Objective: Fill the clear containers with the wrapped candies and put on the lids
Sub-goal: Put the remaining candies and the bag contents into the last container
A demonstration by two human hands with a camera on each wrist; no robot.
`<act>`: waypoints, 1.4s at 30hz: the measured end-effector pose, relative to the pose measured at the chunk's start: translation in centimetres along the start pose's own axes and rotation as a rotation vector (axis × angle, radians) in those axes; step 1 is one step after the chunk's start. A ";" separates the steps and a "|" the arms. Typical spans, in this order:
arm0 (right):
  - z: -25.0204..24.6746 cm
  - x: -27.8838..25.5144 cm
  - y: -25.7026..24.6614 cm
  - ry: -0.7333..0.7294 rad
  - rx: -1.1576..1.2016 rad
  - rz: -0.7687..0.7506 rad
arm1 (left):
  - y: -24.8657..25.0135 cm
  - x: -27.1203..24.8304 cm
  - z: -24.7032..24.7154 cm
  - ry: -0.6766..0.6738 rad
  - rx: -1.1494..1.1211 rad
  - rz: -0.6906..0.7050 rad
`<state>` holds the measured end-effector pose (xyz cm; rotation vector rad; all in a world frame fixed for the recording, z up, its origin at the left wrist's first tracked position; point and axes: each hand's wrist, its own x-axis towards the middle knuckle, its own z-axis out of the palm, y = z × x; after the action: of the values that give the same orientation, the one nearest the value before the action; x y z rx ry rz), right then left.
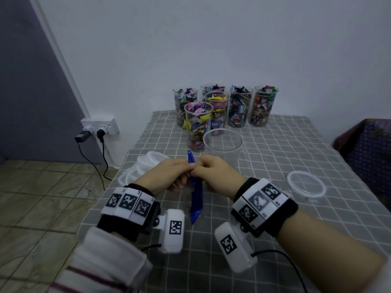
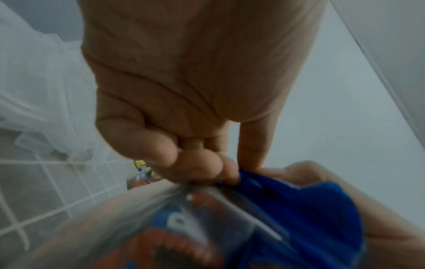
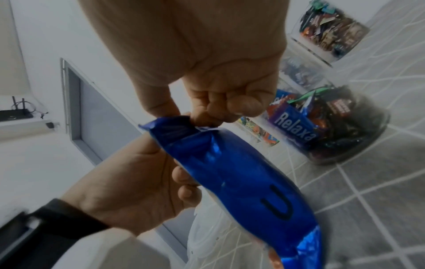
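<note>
Both hands, left hand (image 1: pixel 169 173) and right hand (image 1: pixel 213 172), pinch the top of the blue candy bag (image 1: pixel 195 193), just before the empty container (image 1: pixel 223 143); tearing comes next, then pouring.

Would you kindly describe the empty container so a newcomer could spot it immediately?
Start at the grey checked tablecloth, then the cluster of candy-filled cups by the wall. The empty container stands just in front, beyond the hands: the only clear cup holding nothing.

Dim, flat, bluish light; no hard shadows on the grey checked tablecloth (image 1: pixel 275 157). Head view bends at its edges. The shiny blue candy bag (image 3: pixel 232 172) catches glare; the left wrist view is smeared with blur.
</note>
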<state>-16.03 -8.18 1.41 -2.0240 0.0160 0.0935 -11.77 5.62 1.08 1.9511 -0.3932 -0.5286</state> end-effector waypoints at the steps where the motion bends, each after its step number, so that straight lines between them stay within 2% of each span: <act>1: -0.1 0.1 0.1 0.003 0.005 0.019 | -0.1 0.1 0.1 -0.022 -0.016 0.013; 7: -0.5 -0.4 0.2 -0.095 0.188 0.070 | -1.0 0.0 0.2 -0.078 -0.208 0.022; 16: 0.4 -0.7 0.2 -0.115 0.338 0.111 | -2.1 -0.3 0.0 -0.090 -0.426 0.027; 27: -0.5 -0.9 -0.1 -0.032 0.069 0.081 | -1.2 -0.8 -1.3 0.006 -0.310 -0.025; 34: -1.5 -1.2 -0.4 0.050 -0.189 0.003 | -0.8 -1.7 -2.8 0.052 -0.074 0.021; 38: -1.5 -1.2 -1.0 0.096 -0.257 -0.029 | -0.5 -1.8 -2.5 0.127 -0.010 0.093; 40: -1.5 -1.1 -1.2 0.106 -0.280 -0.035 | -0.4 -1.9 -2.5 0.126 0.006 0.098; 42: -1.6 -1.1 -1.4 0.103 -0.306 -0.038 | -0.7 -1.7 -2.6 0.069 0.017 0.076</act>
<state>-16.93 -9.01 3.40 -2.3324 0.0302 -0.0349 -11.80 8.74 1.75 1.9570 -0.4272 -0.4097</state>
